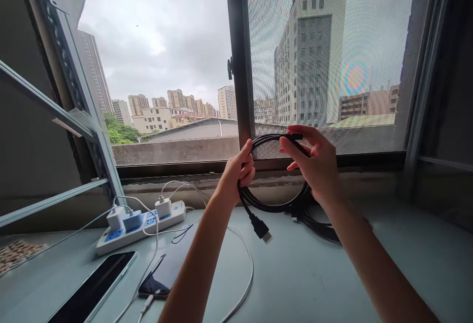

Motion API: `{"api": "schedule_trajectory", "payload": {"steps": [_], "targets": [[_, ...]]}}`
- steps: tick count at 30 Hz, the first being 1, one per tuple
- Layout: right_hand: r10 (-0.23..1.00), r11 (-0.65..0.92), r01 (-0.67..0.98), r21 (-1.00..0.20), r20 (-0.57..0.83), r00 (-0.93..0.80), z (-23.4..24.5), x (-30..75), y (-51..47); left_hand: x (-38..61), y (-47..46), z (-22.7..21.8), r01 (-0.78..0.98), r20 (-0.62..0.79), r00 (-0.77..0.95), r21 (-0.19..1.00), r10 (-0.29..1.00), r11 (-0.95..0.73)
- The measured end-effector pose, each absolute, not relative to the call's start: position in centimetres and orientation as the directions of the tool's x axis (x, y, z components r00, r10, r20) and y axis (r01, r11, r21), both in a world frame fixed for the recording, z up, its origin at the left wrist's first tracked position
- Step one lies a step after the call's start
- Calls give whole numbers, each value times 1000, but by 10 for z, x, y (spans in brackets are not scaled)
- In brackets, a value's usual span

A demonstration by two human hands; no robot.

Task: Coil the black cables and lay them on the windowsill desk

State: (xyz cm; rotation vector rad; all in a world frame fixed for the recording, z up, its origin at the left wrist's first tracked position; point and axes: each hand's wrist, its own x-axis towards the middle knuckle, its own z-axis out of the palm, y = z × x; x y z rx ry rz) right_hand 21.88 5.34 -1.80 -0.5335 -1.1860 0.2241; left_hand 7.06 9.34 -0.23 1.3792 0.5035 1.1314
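A black cable [273, 208] with a USB-type plug is wound into a round coil, held up above the table. My left hand [239, 171] is closed round the coil's left side, and the plug [260, 228] dangles below it. At the coil's upper right, my right hand [314, 162] pinches the cable's black end piece [294, 136] between thumb and forefinger, its other fingers curled behind. Another black cable [320, 227] lies on the table behind my right forearm, which partly hides it.
On the table [295, 283], a white power strip [140, 228] holds several chargers with trailing white cords [252, 264]. Two phones lie at left, a dark-screened phone [96, 283] and a plugged-in phone [173, 259]. A metal frame [98, 133] stands before the window at left.
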Motion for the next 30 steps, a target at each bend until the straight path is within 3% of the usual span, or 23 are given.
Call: {"api": "schedule_trajectory", "payload": {"steps": [6, 30], "targets": [[421, 854, 119, -506, 808, 413, -17, 218, 56, 74, 91, -2, -304, 266, 412, 942, 872, -144], [442, 828, 106, -551, 757, 482, -17, 217, 52, 73, 82, 3, -333, 272, 422, 934, 865, -131]]}}
